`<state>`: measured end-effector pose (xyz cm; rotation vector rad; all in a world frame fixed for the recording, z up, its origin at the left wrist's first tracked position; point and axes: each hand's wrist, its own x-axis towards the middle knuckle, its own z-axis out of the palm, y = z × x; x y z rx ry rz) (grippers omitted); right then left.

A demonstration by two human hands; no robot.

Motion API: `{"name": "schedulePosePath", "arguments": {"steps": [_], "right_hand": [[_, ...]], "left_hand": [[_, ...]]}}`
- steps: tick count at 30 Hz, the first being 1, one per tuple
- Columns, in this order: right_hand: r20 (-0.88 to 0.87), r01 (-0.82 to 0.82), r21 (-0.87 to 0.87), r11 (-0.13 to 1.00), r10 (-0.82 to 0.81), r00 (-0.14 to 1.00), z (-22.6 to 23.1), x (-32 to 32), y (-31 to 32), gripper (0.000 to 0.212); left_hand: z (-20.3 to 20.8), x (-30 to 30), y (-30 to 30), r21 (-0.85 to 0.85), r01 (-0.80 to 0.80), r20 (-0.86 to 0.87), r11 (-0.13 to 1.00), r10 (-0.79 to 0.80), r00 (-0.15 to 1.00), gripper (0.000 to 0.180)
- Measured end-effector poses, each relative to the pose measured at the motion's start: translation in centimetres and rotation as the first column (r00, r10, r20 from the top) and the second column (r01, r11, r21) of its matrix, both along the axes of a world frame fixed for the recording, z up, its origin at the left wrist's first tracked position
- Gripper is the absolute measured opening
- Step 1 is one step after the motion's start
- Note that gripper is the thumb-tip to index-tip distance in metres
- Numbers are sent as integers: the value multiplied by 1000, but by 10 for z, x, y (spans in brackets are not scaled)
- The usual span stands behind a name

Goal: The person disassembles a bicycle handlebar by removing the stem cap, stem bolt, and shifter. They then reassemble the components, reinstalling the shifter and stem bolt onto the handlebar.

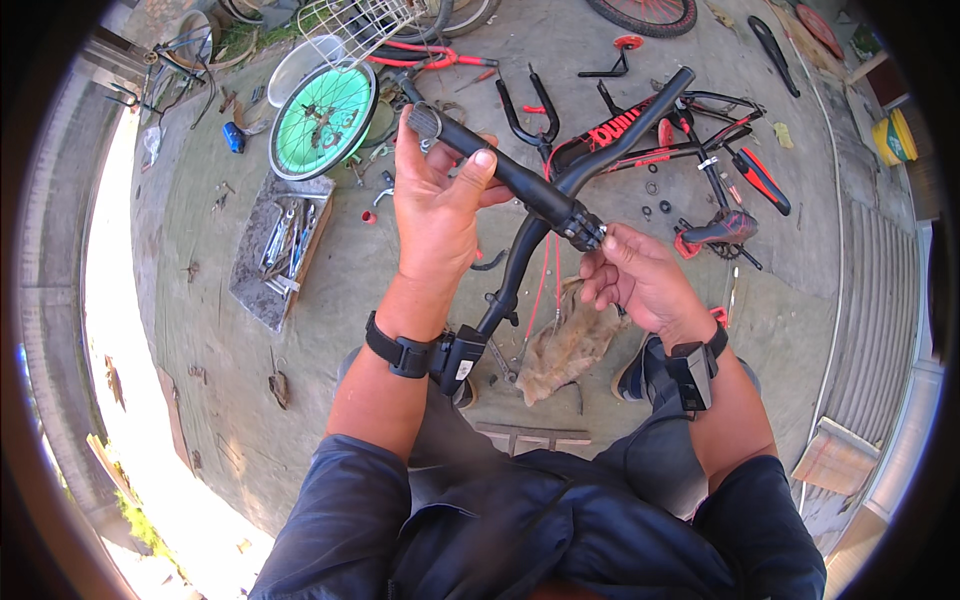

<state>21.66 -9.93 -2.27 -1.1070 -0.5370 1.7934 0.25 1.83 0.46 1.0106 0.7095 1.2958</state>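
Observation:
My left hand (440,200) is wrapped round the tube of a black bicycle stem (510,172), its thumb lying along the tube near the knurled end. Crossing beneath the stem is a curved black handlebar (625,133), which slants from upper right down toward my left wrist. At the stem's clamp end, the fingers of my right hand (635,275) pinch close to a small shiny part; what lies between the fingertips is too small to make out. Past the handlebar, a black and red bicycle frame (610,135) lies on the ground beside a black fork (528,110).
A tray of wrenches (285,240) lies at left, below a green-disc wheel (323,122). At right are a saddle (728,228) and a red-black fender (762,182). A brown rag (572,352) lies near my feet. A wire basket (360,25) and a tyre (650,12) are farther off.

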Motion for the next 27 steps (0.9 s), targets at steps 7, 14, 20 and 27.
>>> {"name": "schedulePosePath", "arguments": {"steps": [7, 14, 20, 27], "right_hand": [[-62, 22, -6, 1000, -23, 998, -5, -3, 3, 31], [-144, -125, -50, 991, 117, 983, -5, 7, 4, 29], [-117, 46, 56, 997, -40, 992, -7, -3, 1, 33], [-162, -130, -12, 991, 126, 979, -1, 5, 2, 30]], "left_hand": [[0, 0, 0, -3, 5, -15, 1000, -5, 1000, 50], [1, -1, 0, 0, -2, -28, 1000, 2, 1000, 45], [-1, -4, 1, 5, 25, -51, 1000, -25, 998, 41], [-4, -7, 3, 15, 37, -54, 999, -36, 998, 47]]}}
